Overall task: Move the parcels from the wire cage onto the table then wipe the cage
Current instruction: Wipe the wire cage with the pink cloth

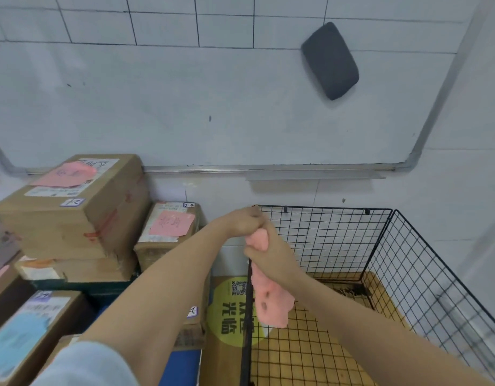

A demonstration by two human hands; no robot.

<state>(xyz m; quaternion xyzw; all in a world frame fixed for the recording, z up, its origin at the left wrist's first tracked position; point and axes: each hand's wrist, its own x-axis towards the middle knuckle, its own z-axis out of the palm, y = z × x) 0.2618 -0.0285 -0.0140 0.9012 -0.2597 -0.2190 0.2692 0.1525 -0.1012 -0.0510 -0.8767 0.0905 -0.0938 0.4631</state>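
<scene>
A black wire cage [408, 263] stands at the right, with no parcels inside it and an orange floor showing through its mesh. My left hand [240, 222] grips the top corner of the cage's left panel. Just below it, my right hand [271, 246] holds a pink cloth [271, 302] against that panel's vertical edge, and the cloth hangs down along the wire. Cardboard parcels with pink and blue labels are stacked at the left: a large box [73, 207] on top, a smaller one [168, 232] beside it, another [26, 330] nearer me.
A whiteboard [185, 107] covers the wall behind, with a dark eraser [330, 61] stuck on it. A cardboard box with a yellow-green round print [226, 310] leans right beside the cage's left panel. The right wall is close to the cage.
</scene>
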